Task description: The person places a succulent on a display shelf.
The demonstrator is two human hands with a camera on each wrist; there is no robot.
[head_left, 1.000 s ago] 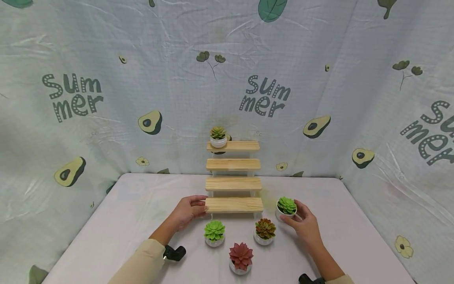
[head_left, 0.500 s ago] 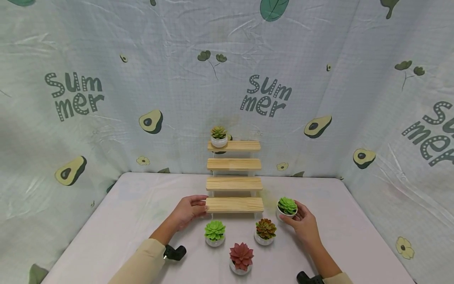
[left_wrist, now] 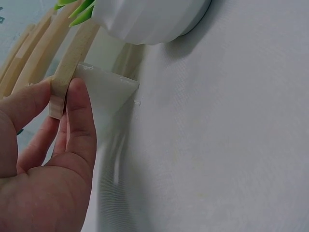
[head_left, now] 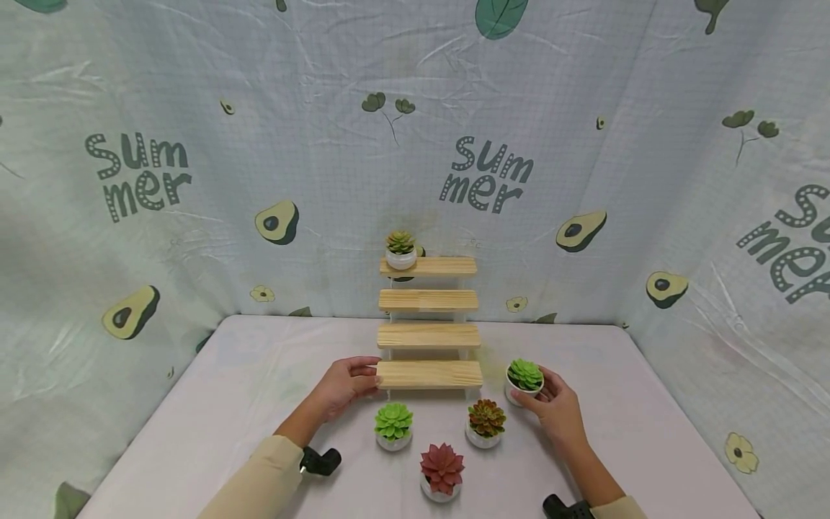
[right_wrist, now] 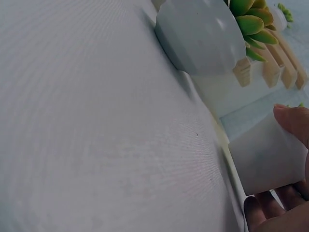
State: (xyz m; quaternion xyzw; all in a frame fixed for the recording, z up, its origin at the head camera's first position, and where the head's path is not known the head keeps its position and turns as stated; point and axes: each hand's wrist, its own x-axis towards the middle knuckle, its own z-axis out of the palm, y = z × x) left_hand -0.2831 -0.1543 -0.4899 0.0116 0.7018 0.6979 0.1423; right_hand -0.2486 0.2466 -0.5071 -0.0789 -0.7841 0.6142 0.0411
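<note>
A four-step wooden display stand [head_left: 429, 336] with clear side supports stands at the table's back. My left hand [head_left: 344, 388] pinches the left end of its lowest board [left_wrist: 67, 72] between thumb and fingers. To the right of the stand, my right hand [head_left: 559, 412] grips a potted green succulent [head_left: 524, 376] by its white pot [right_wrist: 268, 154]. That pot looks to be at or close to the tabletop. In front of the stand are a light-green succulent [head_left: 393, 422], a brown-green one [head_left: 485, 419] and a red one [head_left: 442, 468], all in white pots.
A yellow-green succulent [head_left: 400, 247] in a white pot sits on the left of the top board. White cloth covers the table [head_left: 259, 375]. A printed curtain [head_left: 337, 180] closes off the back and sides. Each wrist carries a black camera [head_left: 320, 462].
Both hands keep their holds, on the stand and on the green succulent's pot. Only a slight shift of the head view shows.
</note>
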